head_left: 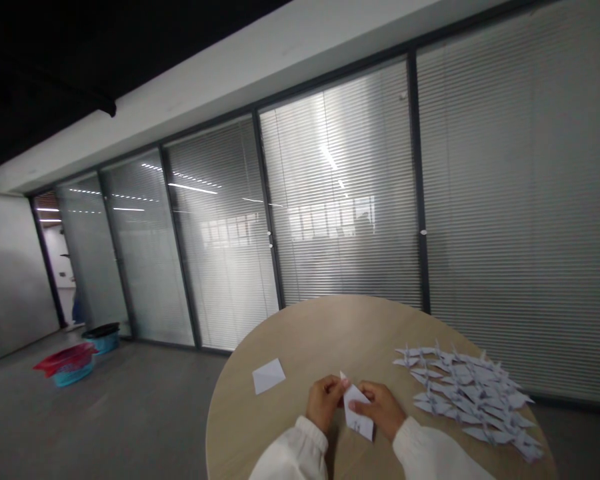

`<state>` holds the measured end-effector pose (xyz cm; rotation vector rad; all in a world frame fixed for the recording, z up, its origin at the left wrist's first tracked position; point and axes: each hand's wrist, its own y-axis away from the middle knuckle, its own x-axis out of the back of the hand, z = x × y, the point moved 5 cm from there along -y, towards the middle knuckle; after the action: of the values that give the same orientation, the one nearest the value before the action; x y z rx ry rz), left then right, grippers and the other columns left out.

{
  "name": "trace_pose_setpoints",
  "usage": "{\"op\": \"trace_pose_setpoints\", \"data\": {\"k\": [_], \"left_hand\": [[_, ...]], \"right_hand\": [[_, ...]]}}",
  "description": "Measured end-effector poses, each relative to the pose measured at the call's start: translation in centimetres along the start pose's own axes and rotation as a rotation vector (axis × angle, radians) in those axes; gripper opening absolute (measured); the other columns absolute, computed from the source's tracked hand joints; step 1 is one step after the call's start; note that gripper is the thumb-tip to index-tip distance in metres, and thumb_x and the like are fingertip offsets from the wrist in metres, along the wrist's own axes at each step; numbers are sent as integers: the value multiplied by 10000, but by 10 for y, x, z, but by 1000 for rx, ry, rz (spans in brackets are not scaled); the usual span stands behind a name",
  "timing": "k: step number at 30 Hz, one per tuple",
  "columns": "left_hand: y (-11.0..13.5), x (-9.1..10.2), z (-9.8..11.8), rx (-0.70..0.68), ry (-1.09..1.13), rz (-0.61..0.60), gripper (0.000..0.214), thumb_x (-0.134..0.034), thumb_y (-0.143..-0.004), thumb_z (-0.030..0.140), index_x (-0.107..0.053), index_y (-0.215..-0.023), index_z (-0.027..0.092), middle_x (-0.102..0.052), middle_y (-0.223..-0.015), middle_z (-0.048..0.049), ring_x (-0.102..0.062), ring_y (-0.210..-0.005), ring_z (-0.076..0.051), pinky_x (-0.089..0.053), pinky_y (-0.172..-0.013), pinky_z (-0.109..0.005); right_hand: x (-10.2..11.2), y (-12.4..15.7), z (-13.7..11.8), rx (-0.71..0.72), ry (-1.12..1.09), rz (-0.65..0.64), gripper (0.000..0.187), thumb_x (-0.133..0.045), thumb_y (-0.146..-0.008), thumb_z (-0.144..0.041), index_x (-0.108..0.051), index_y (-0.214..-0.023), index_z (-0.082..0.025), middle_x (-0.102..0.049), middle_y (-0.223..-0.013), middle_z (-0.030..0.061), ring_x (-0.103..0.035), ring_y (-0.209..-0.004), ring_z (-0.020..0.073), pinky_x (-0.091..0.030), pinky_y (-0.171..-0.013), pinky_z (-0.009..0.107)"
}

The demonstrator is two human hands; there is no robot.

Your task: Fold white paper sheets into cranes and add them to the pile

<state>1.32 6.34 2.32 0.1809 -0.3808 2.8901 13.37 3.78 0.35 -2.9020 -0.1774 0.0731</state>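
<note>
A white sheet of folded paper (pixel 359 421), narrow and pointed at its top, is held between both hands above the round table. My left hand (pixel 325 400) pinches its upper left edge near the tip. From the other side my right hand (pixel 383 405) grips it, with the thumb lying across the front face. Small dark marks show on the paper's lower part. Left of my hands a square of white paper (pixel 269 377) with a crease lies flat on the wood. Many folded paper cranes (pixel 465 393) are grouped in rows to the right of my right hand.
The round wooden table (pixel 350 320) has its far edge close to a glass partition with blinds (pixel 340 200). On the floor at left stand a red-topped blue basin (pixel 70 367) and a black-topped blue one (pixel 103 339). A doorway (pixel 60 260) opens at far left.
</note>
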Motion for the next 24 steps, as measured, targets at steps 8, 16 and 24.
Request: {"op": "trace_pose_setpoints", "data": {"k": [8,16,24], "left_hand": [[2,-3,1,-48,-75,-70,453,-538,-642,526,-588,-519,93,-386,-435,39,-322,-438,-73,-240,-427,-198],[1,2,-4,-111,-328,-21,450,-496,-681,498,-600,-529,89,-373,-467,40,-324,-474,-75,-214,-431,-193],[-4,4,-10,-5,-324,-7,438,-528,-635,517,-582,-531,95,-423,-440,39,-354,-439,-75,-238,-423,-191]], "right_hand": [[-3,2,-5,-5,-11,-4,308,-709,-506,-374,-522,-592,-145,-592,-545,-13,-536,-514,133,-374,-494,230],[-3,-1,6,-28,5,-27,313,-696,-511,-394,-525,-607,-150,-594,-543,-18,-544,-513,134,-384,-489,229],[8,-1,-3,-9,204,114,301,-579,-623,-458,-552,-643,-160,-638,-610,23,-586,-596,175,-416,-539,249]]}}
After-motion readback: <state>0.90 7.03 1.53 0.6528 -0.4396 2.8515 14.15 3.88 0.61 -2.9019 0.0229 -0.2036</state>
